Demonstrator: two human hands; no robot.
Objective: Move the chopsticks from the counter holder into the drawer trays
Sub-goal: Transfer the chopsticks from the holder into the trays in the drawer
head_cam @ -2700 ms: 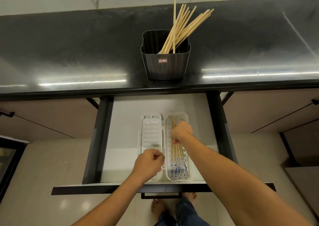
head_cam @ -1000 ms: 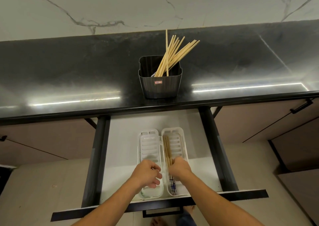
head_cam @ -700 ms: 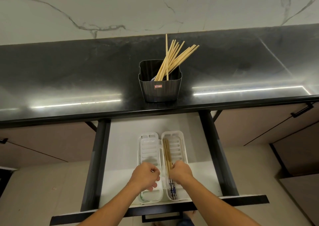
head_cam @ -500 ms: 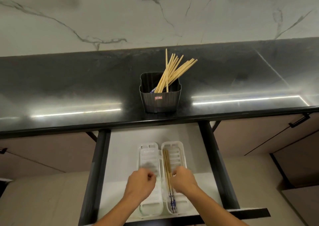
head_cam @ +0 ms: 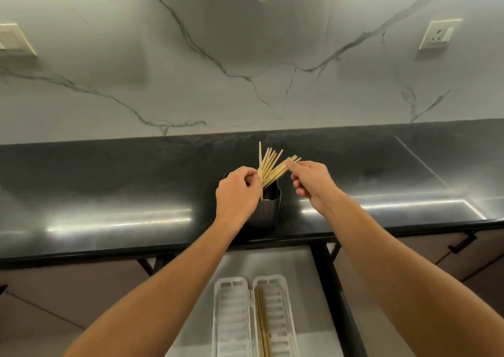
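Now both hands are at the dark ribbed plastic holder (head_cam: 268, 206) on the black tabletop (head_cam: 109, 187). Left hand (head_cam: 237, 193) pinches one pale wooden chopstick (head_cam: 260, 160) from the fan; right hand (head_cam: 311, 179) is half-curled, touching the fan's right tips, hold unclear. Risk: a snagged stick tips the holder or scatters neighbours short of the white slotted trays (head_cam: 231, 318) in the near drawer.

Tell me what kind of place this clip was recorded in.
Most likely a home kitchen. A glossy black counter runs below a marble-look wall with a wall socket, and an open drawer beneath the counter holds white trays for chopsticks.
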